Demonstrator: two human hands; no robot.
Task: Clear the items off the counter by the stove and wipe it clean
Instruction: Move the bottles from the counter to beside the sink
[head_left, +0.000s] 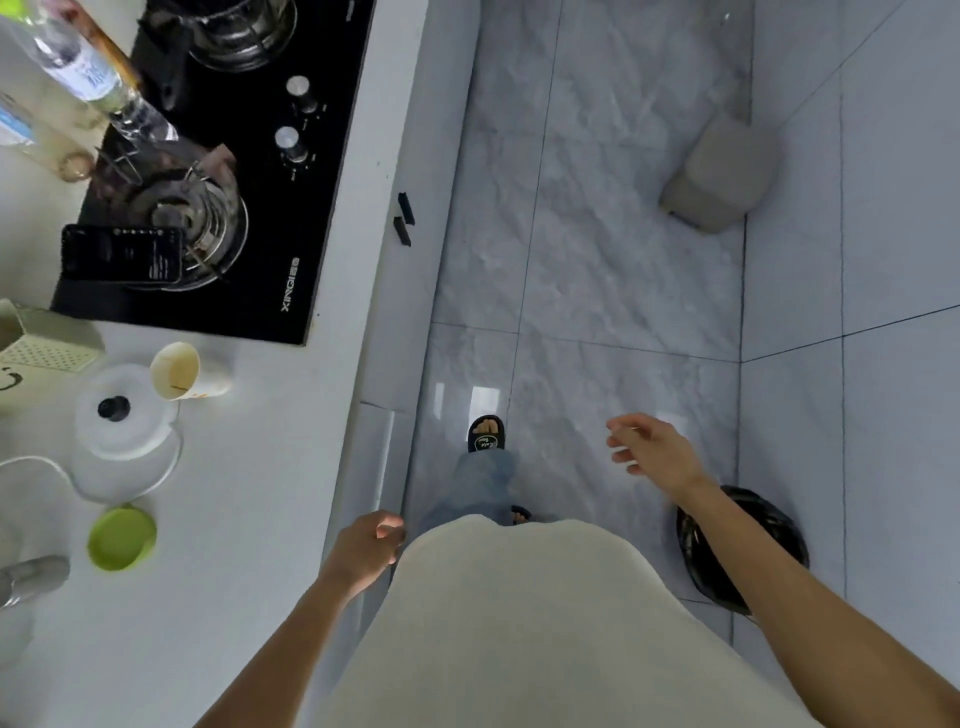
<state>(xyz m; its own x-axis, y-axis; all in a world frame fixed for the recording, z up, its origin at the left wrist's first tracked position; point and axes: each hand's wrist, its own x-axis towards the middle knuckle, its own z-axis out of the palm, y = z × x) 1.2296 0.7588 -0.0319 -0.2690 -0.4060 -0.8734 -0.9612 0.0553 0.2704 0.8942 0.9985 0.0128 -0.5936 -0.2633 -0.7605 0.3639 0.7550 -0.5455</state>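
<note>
Nothing looked cleared yet: the paper cup (179, 370), lidded bowl (124, 431) and green lid (122, 539) sat on the counter (249, 467) beside the stove (249, 218), while the left hand (366, 551) hung loosely curled and the right hand (652, 447) hung relaxed, both empty.

A: Floor's all pale grey marble tile (597, 249), glossy, dark grout lines running through it.

B: Up at 2 o'clock, a grey stool (722, 171) stands on that tile, just by the wall.

A: And at 4 o'clock, a round bin with a black bag (774, 540), partly hidden, near the same wall (893, 208).

B: Centre frame, 1 black sandal (486, 435) pointing to 12 o'clock, blue jeans (480, 483) above it.

A: A 2nd sandal (521, 514) just peeks out below that, mostly covered by a cream shirt (545, 623).

B: At 11 o'clock, 2 small black handles (404, 218) on the cabinet front.
</note>
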